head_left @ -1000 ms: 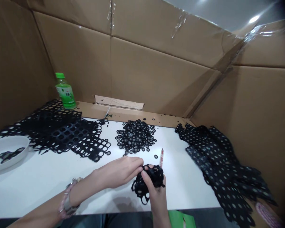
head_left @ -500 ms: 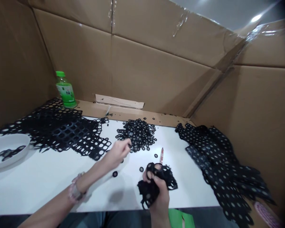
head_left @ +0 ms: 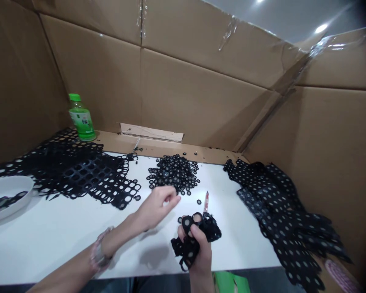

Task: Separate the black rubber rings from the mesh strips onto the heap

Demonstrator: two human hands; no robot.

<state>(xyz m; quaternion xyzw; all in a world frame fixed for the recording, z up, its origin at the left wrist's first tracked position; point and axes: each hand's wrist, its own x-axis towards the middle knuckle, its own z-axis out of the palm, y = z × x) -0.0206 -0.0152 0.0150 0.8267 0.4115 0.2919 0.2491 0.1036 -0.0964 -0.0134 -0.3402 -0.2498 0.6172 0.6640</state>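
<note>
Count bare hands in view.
2: left hand, by the near edge of the pile of small round black pieces; right hand, gripping crumpled black perforated sheeting. None appear hidden.

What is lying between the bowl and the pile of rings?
Black mesh, then a narrow strip of white table, lies between the bowl and the pile of rings, in the head view.
</note>
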